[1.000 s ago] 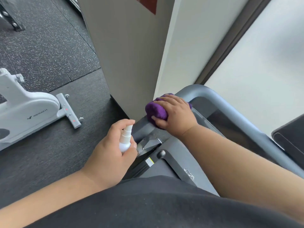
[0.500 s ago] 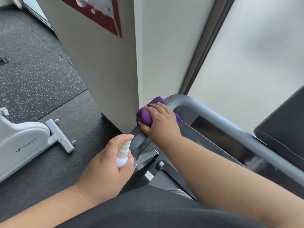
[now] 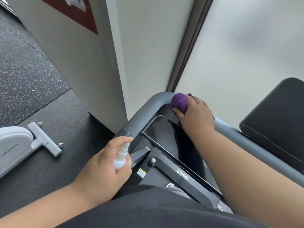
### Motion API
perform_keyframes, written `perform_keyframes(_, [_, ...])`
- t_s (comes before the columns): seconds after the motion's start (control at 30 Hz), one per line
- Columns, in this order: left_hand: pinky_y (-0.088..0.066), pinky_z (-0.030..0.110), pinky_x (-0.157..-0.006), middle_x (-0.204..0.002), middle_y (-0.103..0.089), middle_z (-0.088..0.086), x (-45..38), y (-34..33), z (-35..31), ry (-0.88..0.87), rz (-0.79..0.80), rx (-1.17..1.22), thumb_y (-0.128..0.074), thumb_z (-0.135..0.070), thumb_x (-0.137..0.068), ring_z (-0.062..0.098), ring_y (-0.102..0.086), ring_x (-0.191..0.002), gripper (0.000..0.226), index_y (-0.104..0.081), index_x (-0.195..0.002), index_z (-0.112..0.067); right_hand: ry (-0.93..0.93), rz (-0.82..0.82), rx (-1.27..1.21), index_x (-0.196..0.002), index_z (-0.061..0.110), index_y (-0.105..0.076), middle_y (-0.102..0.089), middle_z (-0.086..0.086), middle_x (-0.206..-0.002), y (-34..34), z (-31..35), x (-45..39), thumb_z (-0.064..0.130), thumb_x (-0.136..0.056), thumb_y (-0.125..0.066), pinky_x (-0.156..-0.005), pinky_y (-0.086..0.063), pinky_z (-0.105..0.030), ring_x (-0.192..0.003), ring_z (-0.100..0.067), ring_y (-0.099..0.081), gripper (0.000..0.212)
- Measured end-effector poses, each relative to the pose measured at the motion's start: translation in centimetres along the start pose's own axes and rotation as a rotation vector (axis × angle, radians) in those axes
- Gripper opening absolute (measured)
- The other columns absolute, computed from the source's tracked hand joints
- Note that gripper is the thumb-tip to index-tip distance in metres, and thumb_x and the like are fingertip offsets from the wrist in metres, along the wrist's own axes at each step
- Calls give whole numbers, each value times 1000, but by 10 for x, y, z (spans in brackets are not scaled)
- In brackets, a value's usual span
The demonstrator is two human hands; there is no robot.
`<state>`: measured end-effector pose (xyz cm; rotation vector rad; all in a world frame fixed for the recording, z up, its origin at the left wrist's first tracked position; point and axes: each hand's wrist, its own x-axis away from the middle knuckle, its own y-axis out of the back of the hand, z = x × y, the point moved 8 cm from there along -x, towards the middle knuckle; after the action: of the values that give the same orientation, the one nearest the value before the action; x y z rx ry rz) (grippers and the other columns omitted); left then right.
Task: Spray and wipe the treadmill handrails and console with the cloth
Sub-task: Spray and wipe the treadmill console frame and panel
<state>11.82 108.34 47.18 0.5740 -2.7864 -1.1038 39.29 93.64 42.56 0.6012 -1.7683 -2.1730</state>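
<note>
Speckled black gym flooring (image 3: 28, 76) borders a white exercise bike (image 3: 14, 145). Right hand (image 3: 195, 116) grips the purple cloth (image 3: 179, 102) against the grey handrail (image 3: 148, 111) just past its corner bend. Left hand (image 3: 102, 170) curls around the white spray bottle (image 3: 121, 157), index finger on the nozzle, beside the glossy console (image 3: 166, 129).

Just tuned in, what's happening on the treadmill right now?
A person is cleaning the treadmill. The right hand presses a bunched purple cloth onto the grey handrail, just past its front left corner on the crossbar. The left hand holds a small white spray bottle upright near the left rail, index finger over the nozzle. The dark console panel lies just below the cloth.
</note>
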Motion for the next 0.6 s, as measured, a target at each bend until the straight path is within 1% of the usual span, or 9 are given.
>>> perform_keyframes(0.1, [-40, 1, -67, -93, -63, -22, 5, 6, 6, 14, -19, 11, -70, -5, -82, 1, -61, -77, 85, -28, -117, -71, -4, 21, -15, -138, 26, -48, -53, -1, -139, -5, 13, -12, 70, -89, -42, -108, -35, -37, -126, -27, -47, 66])
perform_keyframes(0.17, [-40, 2, -67, -92, -63, -22, 8, 9, 14, 39, -34, 12, -71, -5, -81, 2, -61, -78, 87, -28, -117, -71, 51, 29, -15, -138, 26, -48, -54, -1, -139, -10, 37, -22, 70, -89, -41, -109, -34, -36, -127, -26, -46, 67])
perform_keyframes(0.23, [-40, 2, -67, -91, -63, -21, 10, 9, 19, 49, -38, 12, -72, -5, -80, 3, -61, -77, 88, -27, -118, -70, 119, 26, -52, -135, 26, -52, -55, 0, -138, -15, 68, -29, 70, -88, -42, -111, -33, -35, -128, -24, -46, 65])
perform_keyframes(0.3, [-39, 2, -66, -91, -63, -20, 9, 8, 20, 37, -37, 16, -72, -5, -81, 3, -61, -75, 87, -27, -120, -69, 238, 46, -130, -128, 26, -60, -60, 1, -133, -19, 106, -23, 68, -84, -46, -112, -32, -35, -127, -22, -48, 62])
perform_keyframes(0.37, [-38, 1, -65, -91, -62, -19, 7, 9, 17, 16, -40, 22, -69, -10, -80, 3, -60, -74, 82, -28, -121, -68, 412, 94, -197, -123, 26, -64, -64, 2, -128, -25, 140, -1, 66, -79, -52, -111, -35, -37, -124, -21, -52, 60])
perform_keyframes(0.4, [-38, 1, -65, -91, -62, -18, 6, 10, 17, 7, -44, 23, -68, -12, -80, 3, -60, -74, 79, -28, -122, -67, 481, 113, -211, -123, 26, -64, -64, 3, -126, -27, 150, 11, 65, -78, -55, -110, -35, -38, -123, -20, -53, 60])
perform_keyframes(0.47, [-39, 2, -65, -90, -62, -18, 3, 12, 18, 1, -48, 29, -67, -12, -81, 5, -60, -75, 77, -30, -122, -66, 546, 120, -218, -126, 26, -62, -64, 5, -127, -28, 149, 18, 65, -79, -58, -111, -36, -38, -124, -19, -52, 61])
perform_keyframes(0.53, [-40, 3, -66, -90, -62, -18, 2, 13, 19, -3, -49, 37, -67, -13, -83, 6, -61, -77, 76, -30, -121, -66, 509, 107, -207, -130, 27, -60, -61, 5, -132, -25, 132, 4, 66, -81, -58, -112, -36, -39, -129, -19, -50, 63])
perform_keyframes(0.6, [-40, 2, -68, -92, -62, -20, 5, 17, 19, -7, -46, 43, -65, -16, -82, 4, -61, -79, 73, -29, -121, -67, 354, 96, -181, -131, 29, -58, -58, 4, -136, -19, 102, -20, 66, -83, -57, -112, -34, -38, -131, -21, -47, 61])
